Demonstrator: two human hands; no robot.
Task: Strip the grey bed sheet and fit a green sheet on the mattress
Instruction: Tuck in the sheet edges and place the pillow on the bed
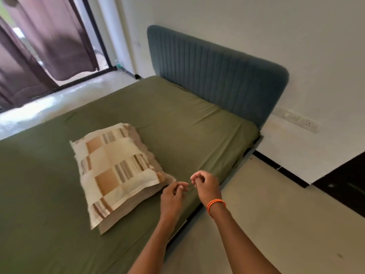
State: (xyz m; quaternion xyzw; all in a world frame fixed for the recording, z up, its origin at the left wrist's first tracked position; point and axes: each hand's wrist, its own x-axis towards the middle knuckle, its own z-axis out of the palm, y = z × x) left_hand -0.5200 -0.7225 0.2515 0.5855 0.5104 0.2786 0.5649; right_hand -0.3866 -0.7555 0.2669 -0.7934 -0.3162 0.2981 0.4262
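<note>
Two hands, left hand (172, 195) & right hand (205, 183), hover near mattress edge w/ fingers loosely curled, holding nothing. Green sheet (177, 119) covers the mattress; pillow (116, 171) lies on it beside the left hand.

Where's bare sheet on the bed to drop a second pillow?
Free: the green sheet between the pillow and the blue headboard, and the wide stretch left of the pillow. Crowded: the near edge, where the left hand and right hand hover by the pillow's corner.
</note>
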